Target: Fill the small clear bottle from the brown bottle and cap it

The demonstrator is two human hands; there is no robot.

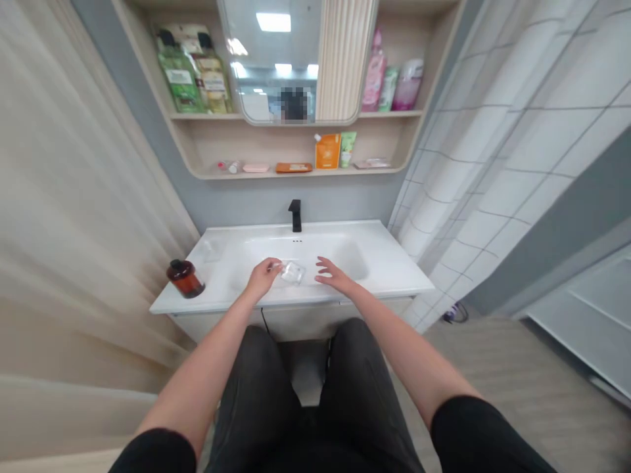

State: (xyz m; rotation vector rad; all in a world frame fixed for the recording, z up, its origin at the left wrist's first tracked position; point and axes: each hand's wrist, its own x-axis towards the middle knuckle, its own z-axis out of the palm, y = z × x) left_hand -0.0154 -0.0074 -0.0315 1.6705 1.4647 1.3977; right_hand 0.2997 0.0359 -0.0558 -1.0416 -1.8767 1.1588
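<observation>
Over the front of the white sink (pixel 357 256), my left hand (pixel 265 274) pinches the edge of a small clear container (pixel 292 272), which is tilted. Its exact kind is hard to make out. To the right of it is my right hand (pixel 333 273), fingers spread and nothing in them, apart from the container. A black faucet (pixel 296 215) stands behind the basin. On the counter's left side sits a brown pump-less bottle with a dark cap (pixel 185 278). Another see-through object (pixel 211 249) lies behind that bottle, faint against the white.
A wooden shelf cabinet (pixel 197 172) with a mirror (pixel 276 59) hangs above, holding several bottles, an orange pouch (pixel 328 151), a green tube (pixel 348 150) and small items. A beige curtain (pixel 64 197) borders the left, a white checked curtain (pixel 473 197) the right.
</observation>
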